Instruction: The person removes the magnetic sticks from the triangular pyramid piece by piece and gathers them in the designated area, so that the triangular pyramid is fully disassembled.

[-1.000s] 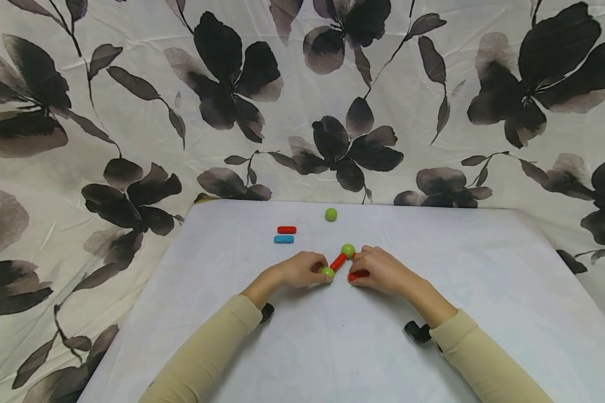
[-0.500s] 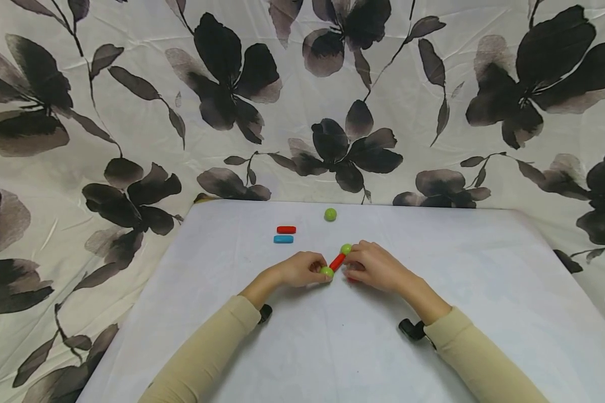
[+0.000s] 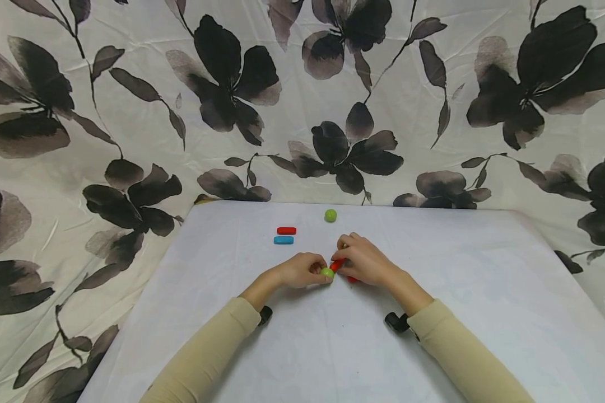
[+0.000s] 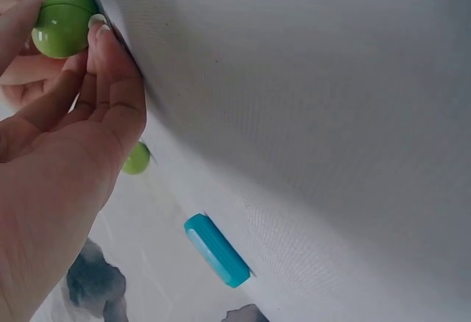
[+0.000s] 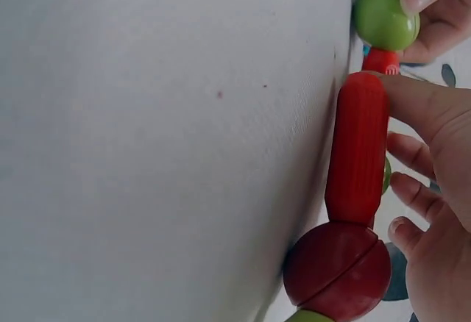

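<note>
My left hand (image 3: 301,270) pinches a green ball (image 3: 327,273) between thumb and fingers, just over the table. One end of a red rod (image 3: 336,265) meets that ball, and my right hand (image 3: 365,260) grips this rod. A second red rod (image 5: 357,149) lies close beside the right thumb in the right wrist view, joined to a dark red ball (image 5: 338,270). Only a bit of that second rod shows below the hand in the head view. The first rod's far end is covered by the right hand.
Farther back on the white table (image 3: 343,347) lie a loose red rod (image 3: 286,230), a blue rod (image 3: 283,240) and a single green ball (image 3: 330,215). A floral cloth (image 3: 282,123) hangs behind the table.
The right hand has shifted left, from the second red rod onto the rod by the left hand's ball, covering the green ball at its far end. The left hand stays in place.
</note>
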{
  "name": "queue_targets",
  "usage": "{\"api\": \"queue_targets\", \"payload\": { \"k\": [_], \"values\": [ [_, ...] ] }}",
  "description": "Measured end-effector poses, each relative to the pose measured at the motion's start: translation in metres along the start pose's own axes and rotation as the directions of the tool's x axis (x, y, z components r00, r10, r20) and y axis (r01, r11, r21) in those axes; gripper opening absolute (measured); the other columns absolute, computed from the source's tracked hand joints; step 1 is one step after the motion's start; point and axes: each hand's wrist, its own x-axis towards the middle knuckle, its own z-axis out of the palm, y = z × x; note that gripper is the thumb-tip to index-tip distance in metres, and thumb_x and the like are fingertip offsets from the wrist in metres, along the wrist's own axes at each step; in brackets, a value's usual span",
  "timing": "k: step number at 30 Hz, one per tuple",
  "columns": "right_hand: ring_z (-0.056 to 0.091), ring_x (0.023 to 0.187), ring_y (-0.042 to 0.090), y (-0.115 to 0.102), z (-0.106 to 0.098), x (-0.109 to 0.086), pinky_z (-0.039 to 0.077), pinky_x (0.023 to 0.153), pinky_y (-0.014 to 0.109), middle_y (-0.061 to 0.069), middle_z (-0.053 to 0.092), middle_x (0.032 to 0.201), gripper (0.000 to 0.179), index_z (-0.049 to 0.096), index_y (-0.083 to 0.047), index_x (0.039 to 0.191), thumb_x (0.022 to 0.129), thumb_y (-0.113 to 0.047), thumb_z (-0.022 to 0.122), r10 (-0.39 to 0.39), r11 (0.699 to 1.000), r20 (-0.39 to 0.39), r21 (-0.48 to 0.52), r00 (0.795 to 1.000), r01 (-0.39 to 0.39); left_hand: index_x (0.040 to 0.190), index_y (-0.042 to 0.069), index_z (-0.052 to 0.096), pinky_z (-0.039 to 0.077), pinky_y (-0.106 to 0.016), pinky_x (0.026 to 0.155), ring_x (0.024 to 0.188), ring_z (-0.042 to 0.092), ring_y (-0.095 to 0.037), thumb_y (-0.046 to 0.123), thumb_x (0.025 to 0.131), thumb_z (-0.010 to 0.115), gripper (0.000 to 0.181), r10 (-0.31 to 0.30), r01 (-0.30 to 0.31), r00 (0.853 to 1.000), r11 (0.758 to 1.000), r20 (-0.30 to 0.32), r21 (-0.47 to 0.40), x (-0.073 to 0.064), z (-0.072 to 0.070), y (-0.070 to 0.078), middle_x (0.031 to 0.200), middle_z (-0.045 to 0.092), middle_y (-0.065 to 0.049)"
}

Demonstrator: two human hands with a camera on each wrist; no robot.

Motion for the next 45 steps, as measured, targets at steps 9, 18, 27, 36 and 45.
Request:
{"api": "queue_targets", "payload": {
  "k": [9, 18, 27, 36, 45],
  "values": [
    [0.054, 0.099, 0.021, 0.0, -0.003, 0.006, 0.046, 0.083, 0.04, -0.001, 0.072, 0.104, 0.019, 0.082, -0.017, 0.099, 0.081, -0.018, 0.088, -0.028, 0.998, 0.018, -0.048, 0.999, 0.029, 0.111, 0.006, 0.067, 0.044, -0.026, 0.072, 0.084, 0.053, -0.014, 0.029, 0.097, 0.072, 0.027, -0.006, 0.006, 1.0, 1.0, -0.006, -0.008, -0.002, -0.001, 0.002, 0.087, 0.058, 0.0],
    [0.052, 0.092, 0.017, 0.001, -0.004, 0.008, 0.044, 0.082, 0.036, -0.004, 0.076, 0.098, 0.019, 0.083, -0.017, 0.098, 0.08, -0.018, 0.089, -0.034, 0.999, 0.037, -0.037, 0.999, 0.035, 0.111, 0.006, 0.066, 0.044, -0.027, 0.075, 0.085, 0.053, -0.015, 0.028, 0.098, 0.072, 0.026, -0.007, 0.007, 1.0, 1.0, -0.014, 0.0, -0.005, 0.001, 0.004, 0.088, 0.059, -0.001],
    [0.051, 0.09, 0.016, -0.001, -0.003, 0.008, 0.044, 0.08, 0.036, -0.005, 0.076, 0.096, 0.019, 0.084, -0.018, 0.098, 0.08, -0.017, 0.089, -0.029, 0.999, 0.04, -0.037, 0.999, 0.03, 0.111, 0.008, 0.066, 0.045, -0.027, 0.076, 0.087, 0.054, -0.015, 0.026, 0.097, 0.072, 0.023, 0.01, -0.01, 1.0, 1.0, -0.005, -0.02, -0.007, 0.001, 0.001, 0.09, 0.06, 0.0],
    [0.051, 0.087, 0.014, 0.005, -0.007, 0.002, 0.043, 0.075, 0.033, -0.008, 0.076, 0.093, 0.016, 0.084, -0.02, 0.096, 0.08, -0.02, 0.089, -0.004, 0.997, 0.029, -0.083, 1.0, 0.007, 0.112, 0.011, 0.068, 0.048, -0.03, 0.083, 0.091, 0.056, -0.014, 0.027, 0.097, 0.073, 0.023, 0.061, -0.059, 0.998, 0.996, 0.03, -0.071, -0.012, 0.0, -0.004, 0.095, 0.064, 0.003],
    [0.055, 0.094, 0.016, 0.007, -0.006, 0.0, 0.044, 0.08, 0.035, -0.005, 0.075, 0.099, 0.018, 0.083, -0.02, 0.099, 0.082, -0.019, 0.088, 0.005, 0.998, 0.042, -0.069, 0.999, -0.002, 0.115, 0.009, 0.068, 0.049, -0.031, 0.081, 0.093, 0.057, -0.016, 0.028, 0.098, 0.071, 0.026, 0.02, -0.02, 1.0, 0.997, 0.002, -0.071, -0.012, -0.002, -0.002, 0.099, 0.064, 0.001]
  ]
}}
